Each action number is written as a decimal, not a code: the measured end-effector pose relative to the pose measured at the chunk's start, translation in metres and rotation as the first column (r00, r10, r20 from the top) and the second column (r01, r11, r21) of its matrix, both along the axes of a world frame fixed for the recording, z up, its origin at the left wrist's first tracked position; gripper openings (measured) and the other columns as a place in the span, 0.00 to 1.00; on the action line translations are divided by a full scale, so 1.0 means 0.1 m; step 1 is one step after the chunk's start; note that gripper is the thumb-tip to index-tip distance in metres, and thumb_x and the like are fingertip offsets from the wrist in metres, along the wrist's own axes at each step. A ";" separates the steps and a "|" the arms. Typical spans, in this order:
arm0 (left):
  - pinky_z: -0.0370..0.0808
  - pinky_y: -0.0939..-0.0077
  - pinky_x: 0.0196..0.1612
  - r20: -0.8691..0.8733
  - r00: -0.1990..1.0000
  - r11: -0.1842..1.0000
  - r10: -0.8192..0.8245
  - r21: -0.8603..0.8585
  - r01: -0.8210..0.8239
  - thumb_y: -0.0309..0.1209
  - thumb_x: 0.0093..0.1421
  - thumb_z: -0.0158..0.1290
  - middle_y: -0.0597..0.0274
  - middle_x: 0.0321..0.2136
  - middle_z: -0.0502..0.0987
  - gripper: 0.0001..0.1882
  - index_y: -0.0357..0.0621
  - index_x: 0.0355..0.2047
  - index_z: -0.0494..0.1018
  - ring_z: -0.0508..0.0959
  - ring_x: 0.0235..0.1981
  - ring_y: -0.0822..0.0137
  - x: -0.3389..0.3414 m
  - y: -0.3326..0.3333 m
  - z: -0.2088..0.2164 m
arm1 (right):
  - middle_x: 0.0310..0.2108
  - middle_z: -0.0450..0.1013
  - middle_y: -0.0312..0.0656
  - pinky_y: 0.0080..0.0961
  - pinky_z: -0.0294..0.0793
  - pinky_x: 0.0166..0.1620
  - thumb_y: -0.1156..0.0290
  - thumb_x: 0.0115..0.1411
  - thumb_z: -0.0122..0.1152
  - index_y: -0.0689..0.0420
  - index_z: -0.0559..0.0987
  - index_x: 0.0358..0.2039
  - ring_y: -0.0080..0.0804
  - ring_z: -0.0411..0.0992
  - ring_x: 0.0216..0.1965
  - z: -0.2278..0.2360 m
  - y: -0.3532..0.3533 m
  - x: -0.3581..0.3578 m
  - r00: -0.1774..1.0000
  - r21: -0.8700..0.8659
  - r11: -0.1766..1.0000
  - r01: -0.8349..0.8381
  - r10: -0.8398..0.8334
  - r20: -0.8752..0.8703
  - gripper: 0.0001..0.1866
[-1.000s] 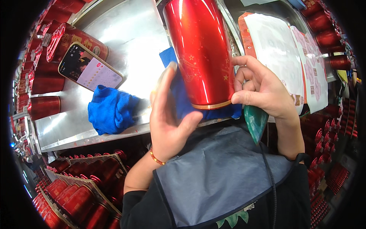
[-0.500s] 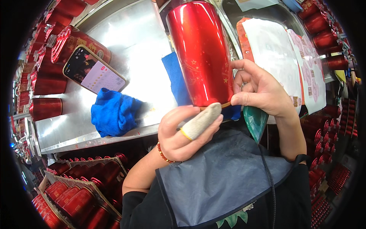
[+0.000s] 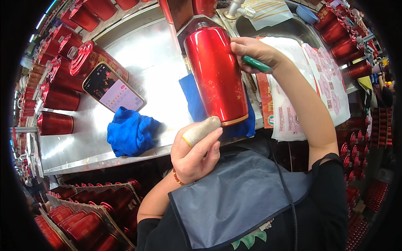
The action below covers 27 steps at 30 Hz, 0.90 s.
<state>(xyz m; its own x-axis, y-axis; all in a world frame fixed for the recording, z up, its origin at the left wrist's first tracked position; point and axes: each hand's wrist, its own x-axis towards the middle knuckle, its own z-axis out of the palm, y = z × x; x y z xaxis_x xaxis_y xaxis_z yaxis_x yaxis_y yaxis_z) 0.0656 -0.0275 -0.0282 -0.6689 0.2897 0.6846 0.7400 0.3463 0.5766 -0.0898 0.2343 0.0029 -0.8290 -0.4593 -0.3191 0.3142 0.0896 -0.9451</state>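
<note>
A glossy red bottle (image 3: 215,73) with gold stars lies on a flat blue cloth (image 3: 190,98), its narrow neck pointing away from me. My left hand (image 3: 197,150) is at the base; its finger in a pale fabric cot touches the lower rim, and the other fingers are curled. Along the bottle's right side, near the shoulder, is my right hand (image 3: 255,52), fingers bent against the edge. That hand also grips a smooth green scraper-like piece (image 3: 256,64), which sticks out below the fingers.
Left on the metal worktop (image 3: 155,54) lie a crumpled blue cloth (image 3: 130,131) and a phone (image 3: 113,87) propped against a red canister. Printed sheets (image 3: 326,79) are stacked at right, before a sink with a tap (image 3: 236,9). Red bottles (image 3: 81,221) fill boxes below left.
My right hand has moved from the bottle's base up toward its shoulder, carrying the green piece. The bottle appears farther from me, and its neck now shows. My left hand stays at the base.
</note>
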 end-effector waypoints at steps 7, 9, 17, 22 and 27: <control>0.81 0.69 0.44 -0.159 0.987 0.995 -0.024 -0.097 0.009 0.20 0.48 0.65 0.56 0.43 0.83 0.19 0.42 0.43 0.84 0.81 0.43 0.56 -0.02 0.06 -0.02 | 0.23 0.75 0.33 0.12 0.70 0.20 0.42 0.52 0.74 0.58 0.78 0.42 0.17 0.72 0.18 0.08 -0.11 -0.07 0.999 0.060 0.998 -0.033 0.033 0.002 0.32; 0.81 0.69 0.44 -0.177 0.984 0.993 -0.033 -0.113 0.013 0.20 0.47 0.66 0.56 0.43 0.83 0.19 0.41 0.43 0.84 0.81 0.43 0.56 -0.04 0.10 0.03 | 0.30 0.79 0.41 0.16 0.75 0.27 0.39 0.50 0.74 0.64 0.78 0.48 0.21 0.76 0.24 0.24 -0.32 0.06 0.971 0.234 0.967 0.101 -0.044 -0.236 0.40; 0.82 0.67 0.44 -0.135 0.990 0.996 0.032 -0.080 -0.043 0.20 0.50 0.65 0.53 0.42 0.83 0.17 0.39 0.43 0.83 0.82 0.41 0.55 0.00 0.06 0.02 | 0.24 0.77 0.33 0.03 0.63 0.16 0.38 0.50 0.75 0.62 0.77 0.50 0.09 0.70 0.16 0.21 -0.09 0.08 0.998 0.122 0.992 0.034 -0.027 -0.059 0.41; 0.81 0.67 0.44 -0.154 0.988 0.992 -0.003 -0.123 -0.016 0.19 0.50 0.65 0.52 0.42 0.83 0.17 0.38 0.43 0.83 0.82 0.41 0.55 -0.02 0.05 0.03 | 0.33 0.81 0.46 0.18 0.79 0.32 0.35 0.46 0.75 0.68 0.77 0.52 0.26 0.80 0.29 0.01 -0.24 0.02 0.977 0.186 0.981 0.052 -0.012 -0.213 0.48; 0.81 0.66 0.44 -0.186 0.982 0.983 -0.043 -0.184 0.008 0.19 0.50 0.65 0.51 0.42 0.83 0.17 0.37 0.43 0.83 0.82 0.41 0.55 -0.02 0.02 0.11 | 0.42 0.81 0.55 0.28 0.81 0.44 0.20 0.41 0.67 0.72 0.79 0.50 0.43 0.82 0.41 0.46 -0.34 0.15 0.931 0.588 0.804 0.091 0.140 -0.336 0.60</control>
